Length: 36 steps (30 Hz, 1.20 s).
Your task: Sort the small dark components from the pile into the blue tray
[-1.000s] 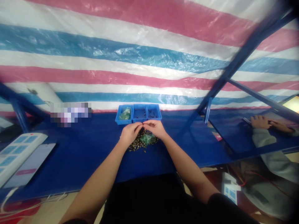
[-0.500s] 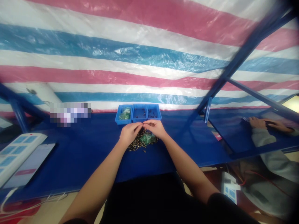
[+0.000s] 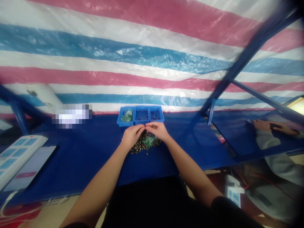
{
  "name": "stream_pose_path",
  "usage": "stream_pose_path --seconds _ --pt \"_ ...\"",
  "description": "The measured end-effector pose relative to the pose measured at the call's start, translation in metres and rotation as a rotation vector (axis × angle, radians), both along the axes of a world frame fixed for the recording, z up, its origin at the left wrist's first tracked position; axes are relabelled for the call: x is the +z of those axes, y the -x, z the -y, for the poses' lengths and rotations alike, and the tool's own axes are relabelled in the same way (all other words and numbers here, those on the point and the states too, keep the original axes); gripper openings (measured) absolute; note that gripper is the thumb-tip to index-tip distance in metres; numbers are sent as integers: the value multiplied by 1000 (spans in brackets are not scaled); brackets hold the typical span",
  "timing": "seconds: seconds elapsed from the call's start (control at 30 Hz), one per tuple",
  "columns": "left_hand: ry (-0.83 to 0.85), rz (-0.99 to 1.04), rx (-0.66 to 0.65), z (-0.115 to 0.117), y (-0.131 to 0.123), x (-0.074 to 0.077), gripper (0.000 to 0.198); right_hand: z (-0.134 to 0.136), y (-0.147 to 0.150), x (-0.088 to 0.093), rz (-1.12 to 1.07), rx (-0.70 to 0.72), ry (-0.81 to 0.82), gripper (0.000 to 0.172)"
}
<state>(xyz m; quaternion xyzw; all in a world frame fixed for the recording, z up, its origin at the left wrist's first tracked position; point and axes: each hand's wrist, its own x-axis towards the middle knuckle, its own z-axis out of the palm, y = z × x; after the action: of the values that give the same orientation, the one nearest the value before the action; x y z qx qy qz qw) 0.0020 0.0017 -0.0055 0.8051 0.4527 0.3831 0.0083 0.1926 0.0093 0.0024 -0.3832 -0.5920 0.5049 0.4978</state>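
My left hand (image 3: 132, 136) and my right hand (image 3: 157, 131) meet at the fingertips just above a loose pile of small dark and brass-coloured parts (image 3: 142, 146). A green plastic bag (image 3: 149, 141) lies in that pile, close under my right hand. Whatever is between my fingertips is hidden or too small to tell. Just beyond my hands stand several joined blue plastic bins. The left bin (image 3: 125, 116) holds green packets, while the middle bin (image 3: 141, 115) and right bin (image 3: 156, 114) hold small dark parts.
The blue table (image 3: 180, 158) has a white power strip (image 3: 19, 160) and a phone (image 3: 29, 167) at the left, plus a pixelated object (image 3: 71, 116) at the back. A striped tarp (image 3: 118, 53) hangs behind it. A co-worker's hand (image 3: 273, 127) and grey sleeve (image 3: 267, 139) are at the right.
My hands stay almost still with their fingertips together. The co-worker's hand at the right shifts slightly.
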Motion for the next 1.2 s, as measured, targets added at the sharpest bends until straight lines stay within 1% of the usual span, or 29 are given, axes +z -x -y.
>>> stream_pose_path --seconds 0.1,0.33,0.57,0.77,0.93,1.2 --pt "10 17 11 0 0 0 24 0 0 1 -11 -7 -3 35" --pt "-40 46 -32 -1 0 -3 24 0 0 -1 1 -4 2 35" --pt "7 2 -14 0 0 -1 26 1 1 0 -12 5 5 35" --pt "16 25 5 1 -1 -1 26 -1 1 -2 -9 -11 -16 37" --pt "-3 30 -13 0 0 -1 25 -1 1 -3 7 -26 -42 35" --pt "59 15 -14 1 0 1 25 1 2 -1 23 -24 -67 36"
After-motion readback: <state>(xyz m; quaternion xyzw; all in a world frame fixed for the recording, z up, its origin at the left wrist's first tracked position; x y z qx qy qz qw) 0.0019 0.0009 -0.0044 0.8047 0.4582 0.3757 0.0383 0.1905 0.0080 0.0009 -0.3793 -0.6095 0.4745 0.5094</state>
